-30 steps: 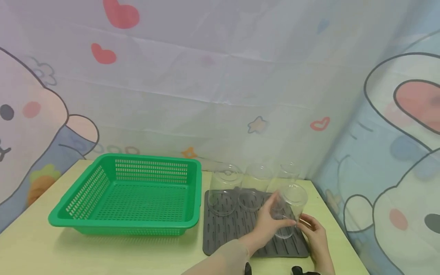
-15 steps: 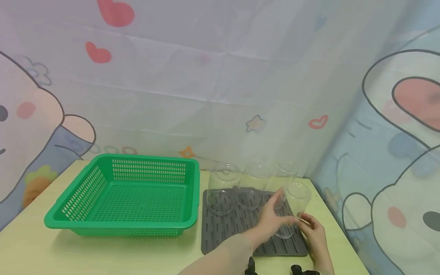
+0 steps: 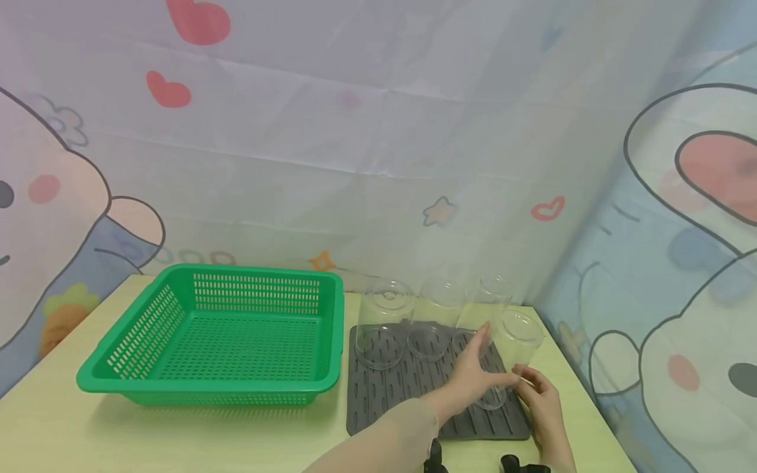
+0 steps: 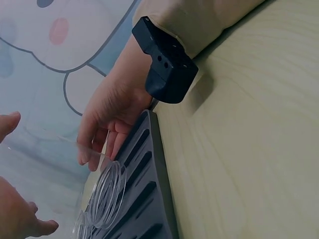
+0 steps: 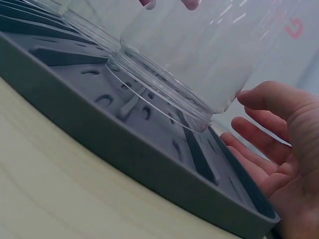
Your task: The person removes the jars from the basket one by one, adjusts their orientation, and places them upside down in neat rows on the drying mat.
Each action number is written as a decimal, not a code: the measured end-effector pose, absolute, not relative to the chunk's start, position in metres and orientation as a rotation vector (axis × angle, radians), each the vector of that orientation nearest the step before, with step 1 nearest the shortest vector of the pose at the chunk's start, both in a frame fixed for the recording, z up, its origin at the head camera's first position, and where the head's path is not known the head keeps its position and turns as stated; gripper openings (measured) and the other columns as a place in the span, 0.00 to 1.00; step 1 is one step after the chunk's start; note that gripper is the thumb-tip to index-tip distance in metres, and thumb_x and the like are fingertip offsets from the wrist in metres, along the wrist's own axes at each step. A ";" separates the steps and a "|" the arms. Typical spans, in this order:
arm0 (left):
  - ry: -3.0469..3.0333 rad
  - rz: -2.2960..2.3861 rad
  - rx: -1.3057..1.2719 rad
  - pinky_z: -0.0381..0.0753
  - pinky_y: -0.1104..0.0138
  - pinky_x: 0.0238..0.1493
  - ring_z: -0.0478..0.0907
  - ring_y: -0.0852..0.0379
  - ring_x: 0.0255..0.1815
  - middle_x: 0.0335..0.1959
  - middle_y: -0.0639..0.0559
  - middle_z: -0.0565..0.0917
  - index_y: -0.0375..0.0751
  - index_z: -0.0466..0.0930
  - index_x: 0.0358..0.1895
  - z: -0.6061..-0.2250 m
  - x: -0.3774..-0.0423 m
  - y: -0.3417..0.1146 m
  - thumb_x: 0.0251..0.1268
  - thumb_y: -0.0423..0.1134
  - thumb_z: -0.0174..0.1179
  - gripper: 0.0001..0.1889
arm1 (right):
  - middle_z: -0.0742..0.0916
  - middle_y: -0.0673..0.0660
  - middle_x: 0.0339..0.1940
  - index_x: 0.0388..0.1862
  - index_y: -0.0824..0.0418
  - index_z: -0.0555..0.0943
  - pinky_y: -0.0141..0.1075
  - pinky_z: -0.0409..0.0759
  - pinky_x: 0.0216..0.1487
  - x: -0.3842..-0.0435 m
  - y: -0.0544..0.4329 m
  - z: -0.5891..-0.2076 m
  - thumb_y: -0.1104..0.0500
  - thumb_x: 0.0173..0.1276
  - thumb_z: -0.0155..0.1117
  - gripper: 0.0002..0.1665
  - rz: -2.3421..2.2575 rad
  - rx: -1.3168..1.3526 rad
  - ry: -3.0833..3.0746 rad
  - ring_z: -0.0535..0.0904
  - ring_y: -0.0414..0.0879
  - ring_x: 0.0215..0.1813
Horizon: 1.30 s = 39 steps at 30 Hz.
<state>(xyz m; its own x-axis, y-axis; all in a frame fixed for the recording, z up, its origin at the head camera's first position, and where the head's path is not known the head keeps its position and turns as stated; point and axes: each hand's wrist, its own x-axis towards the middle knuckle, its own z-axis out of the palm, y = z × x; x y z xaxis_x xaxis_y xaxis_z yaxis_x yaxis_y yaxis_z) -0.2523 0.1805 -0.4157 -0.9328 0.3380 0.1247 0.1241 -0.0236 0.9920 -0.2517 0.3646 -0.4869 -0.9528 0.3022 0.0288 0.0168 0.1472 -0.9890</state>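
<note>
An upside-down clear jar [image 3: 519, 335] stands mouth-down at the right front of a grey ridged drying mat [image 3: 378, 401]. My left hand [image 3: 464, 382] holds this jar, thumb across the front and fingers on its left side. On the right, my right hand [image 3: 545, 401] touches the jar low down with a fingertip; its other fingers are loosely bent, as the right wrist view shows. The left wrist view shows the jar's ringed mouth [image 4: 107, 194] at the mat. Behind it are a large jar [image 3: 387, 315], a middle jar [image 3: 440, 315] and a third jar [image 3: 493, 295], partly hidden.
A green plastic basket [image 3: 340, 328] with slotted walls sits left of the mat on the pale wooden table [image 3: 195, 437]. A cartoon-printed curtain [image 3: 378, 131] hangs behind and to the right. The table's right edge lies close to my right hand.
The top of the held jar has shifted to the right while its mouth stays nearly in place. Both hands keep about the same place. The head view has turned slightly right.
</note>
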 end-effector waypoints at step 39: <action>3.075 1.323 0.883 0.70 0.75 0.22 0.69 0.67 0.18 0.19 0.59 0.77 0.45 0.81 0.37 -0.362 -0.223 0.033 0.76 0.49 0.50 0.15 | 0.79 0.39 0.21 0.22 0.47 0.77 0.18 0.71 0.29 -0.234 0.343 -0.379 0.72 0.61 0.64 0.19 1.460 -0.260 -1.550 0.72 0.32 0.25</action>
<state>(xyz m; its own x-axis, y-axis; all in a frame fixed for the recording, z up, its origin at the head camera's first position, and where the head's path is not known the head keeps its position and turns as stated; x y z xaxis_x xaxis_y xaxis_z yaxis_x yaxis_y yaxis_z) -0.2232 0.0330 -0.3617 -0.8223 0.3211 0.4697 0.5618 0.5887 0.5812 -0.2341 0.3428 -0.3787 -0.5209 0.7063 0.4793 -0.4363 0.2623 -0.8607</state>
